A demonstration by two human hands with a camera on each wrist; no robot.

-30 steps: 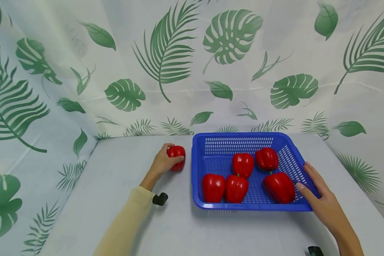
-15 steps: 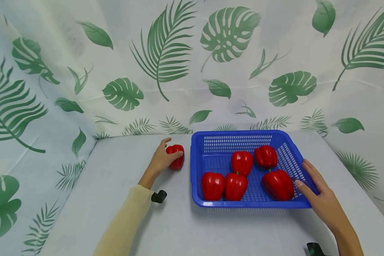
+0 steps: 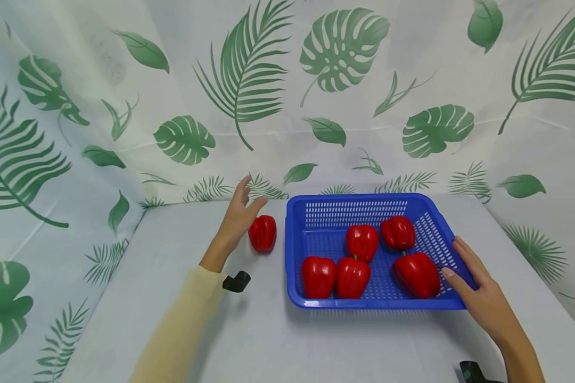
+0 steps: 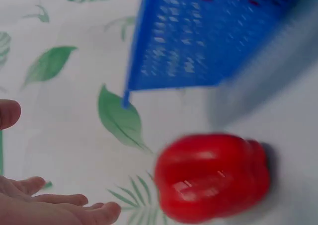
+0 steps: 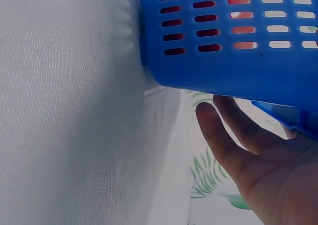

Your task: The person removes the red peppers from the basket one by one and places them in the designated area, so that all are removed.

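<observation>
A red bell pepper stands on the table to the left of a blue perforated plastic basket. Just above and left of it, my left hand is raised with fingers spread, holding nothing. The left wrist view shows a gap between the fingertips and that pepper. My right hand holds the basket's right rim, its thumb over the top edge. In the right wrist view, fingers lie along the basket's outer side.
Several red bell peppers sit inside the basket, toward its middle and right. A white table lies beneath. Behind it and at the sides hangs a leaf-printed white cloth.
My left hand has let go of the lone bell pepper and lifted up and away, fingers spreading. The pepper stays in place. My right hand keeps its hold on the basket.
</observation>
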